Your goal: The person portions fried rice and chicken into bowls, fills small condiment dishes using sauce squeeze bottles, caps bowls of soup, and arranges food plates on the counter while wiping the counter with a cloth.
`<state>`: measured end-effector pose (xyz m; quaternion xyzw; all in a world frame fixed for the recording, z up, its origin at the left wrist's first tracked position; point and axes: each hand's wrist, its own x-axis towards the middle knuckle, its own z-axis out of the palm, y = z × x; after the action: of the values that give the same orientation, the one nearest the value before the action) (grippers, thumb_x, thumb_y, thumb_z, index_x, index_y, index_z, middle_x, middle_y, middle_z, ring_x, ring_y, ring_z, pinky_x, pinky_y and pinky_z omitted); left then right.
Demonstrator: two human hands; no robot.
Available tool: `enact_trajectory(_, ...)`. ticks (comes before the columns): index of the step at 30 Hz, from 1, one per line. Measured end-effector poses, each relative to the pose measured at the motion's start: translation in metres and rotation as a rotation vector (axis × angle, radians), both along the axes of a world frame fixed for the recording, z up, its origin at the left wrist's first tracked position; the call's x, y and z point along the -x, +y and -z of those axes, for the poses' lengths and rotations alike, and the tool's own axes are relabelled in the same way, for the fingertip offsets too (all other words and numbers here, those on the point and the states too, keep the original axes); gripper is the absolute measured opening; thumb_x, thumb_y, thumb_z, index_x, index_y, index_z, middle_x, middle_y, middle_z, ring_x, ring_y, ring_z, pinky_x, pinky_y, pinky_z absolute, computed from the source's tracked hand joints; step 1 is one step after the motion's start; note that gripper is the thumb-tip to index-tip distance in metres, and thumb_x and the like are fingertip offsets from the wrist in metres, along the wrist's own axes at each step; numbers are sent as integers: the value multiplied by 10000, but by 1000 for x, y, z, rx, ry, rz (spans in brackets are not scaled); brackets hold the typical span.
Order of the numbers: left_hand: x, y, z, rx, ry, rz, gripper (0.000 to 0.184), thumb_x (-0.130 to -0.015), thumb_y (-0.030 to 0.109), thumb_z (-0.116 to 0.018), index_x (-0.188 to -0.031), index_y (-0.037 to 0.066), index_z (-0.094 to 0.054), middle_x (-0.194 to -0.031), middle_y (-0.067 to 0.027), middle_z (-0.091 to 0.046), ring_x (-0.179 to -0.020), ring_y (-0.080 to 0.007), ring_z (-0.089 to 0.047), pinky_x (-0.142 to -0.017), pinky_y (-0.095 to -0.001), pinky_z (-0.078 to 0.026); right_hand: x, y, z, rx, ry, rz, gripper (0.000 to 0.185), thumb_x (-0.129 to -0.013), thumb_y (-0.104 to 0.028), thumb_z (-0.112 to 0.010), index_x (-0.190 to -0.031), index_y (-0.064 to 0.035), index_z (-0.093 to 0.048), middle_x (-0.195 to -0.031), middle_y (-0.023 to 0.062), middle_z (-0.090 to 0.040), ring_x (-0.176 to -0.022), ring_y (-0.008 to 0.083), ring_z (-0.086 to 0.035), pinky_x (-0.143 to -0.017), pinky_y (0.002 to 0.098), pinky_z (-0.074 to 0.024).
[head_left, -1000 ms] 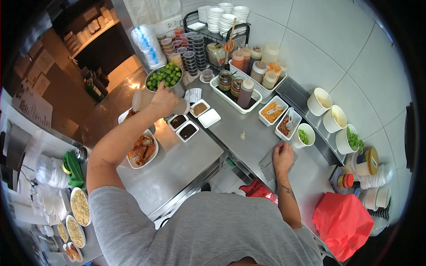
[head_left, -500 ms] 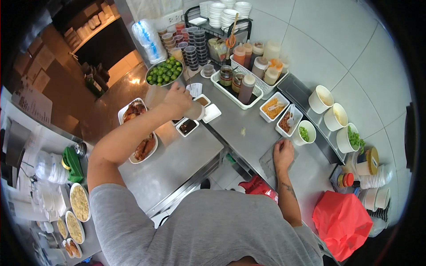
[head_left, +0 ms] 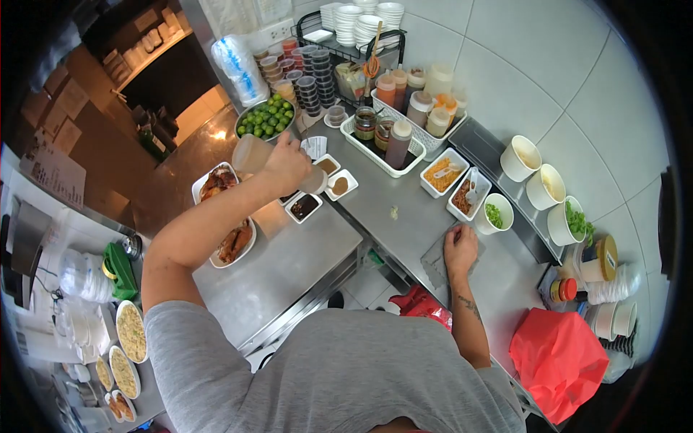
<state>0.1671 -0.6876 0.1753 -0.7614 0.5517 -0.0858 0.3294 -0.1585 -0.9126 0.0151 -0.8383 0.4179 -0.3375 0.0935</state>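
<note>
My left hand (head_left: 287,167) is closed around a squeeze bottle (head_left: 251,154) with a translucent body, tilted with its nozzle toward a small square white dish (head_left: 350,177). Brown sauce (head_left: 339,186) lies in that dish under the tip. Beside it are another dish of brown sauce (head_left: 328,165) and one of dark sauce (head_left: 303,208). My right hand (head_left: 460,250) rests on the counter with curled fingers, over a thin greyish flat sheet (head_left: 434,261); what lies under the fingers is hidden. Two white dishes hold roasted meat (head_left: 235,242) near my left forearm.
A metal bowl of green limes (head_left: 267,117) stands behind the bottle. Sauce baskets (head_left: 386,169), containers of toppings (head_left: 462,195) and white tubs (head_left: 521,159) line the wall. A red plastic bag (head_left: 559,361) sits at right. A gap (head_left: 361,270) separates the two counters.
Brown sauce now shows in the square white dish, which was plain white before. The left hand and bottle have barely moved; the right hand stays in place.
</note>
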Motion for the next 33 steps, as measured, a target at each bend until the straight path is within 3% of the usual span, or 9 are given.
enact_trajectory(7, -1, 5, 5, 61, 29, 34, 360, -713, 179, -656, -1056, 74, -624, -1021, -61, -626, -1059, -221, -514, -985, -464, -276, 0, 0, 1, -7, 3, 10, 96, -766, -162, -599, -787, -77, -558, -782, 98, -544, -762, 294, -532, -683, 417, -428)
enact_trajectory(10, -3, 10, 6, 96, 13, 41, 239, -757, 136, -596, -980, 82, -662, -969, -49, -648, -1018, -213, -534, -962, -474, -271, 0, 0, 0, -18, 5, 13, 96, -765, -162, -599, -784, -77, -558, -778, 99, -543, -760, 295, -531, -681, 418, -426)
enact_trajectory(28, -17, 25, 6, 226, 134, 9, 265, -678, 117, -648, -942, 84, -654, -976, -62, -637, -1003, -228, -536, -968, -472, -282, -2, 2, -3, -35, 28, 29, 91, -763, -163, -598, -780, -82, -558, -770, 95, -547, -751, 293, -534, -677, 412, -430)
enact_trajectory(33, -24, 35, 5, 247, 212, -58, 342, -621, 184, -717, -941, 95, -637, -969, -55, -627, -1003, -228, -543, -917, -462, -319, -1, 1, -4, -43, 16, 13, 97, -753, -162, -606, -776, -84, -554, -762, 101, -539, -753, 294, -534, -675, 413, -430)
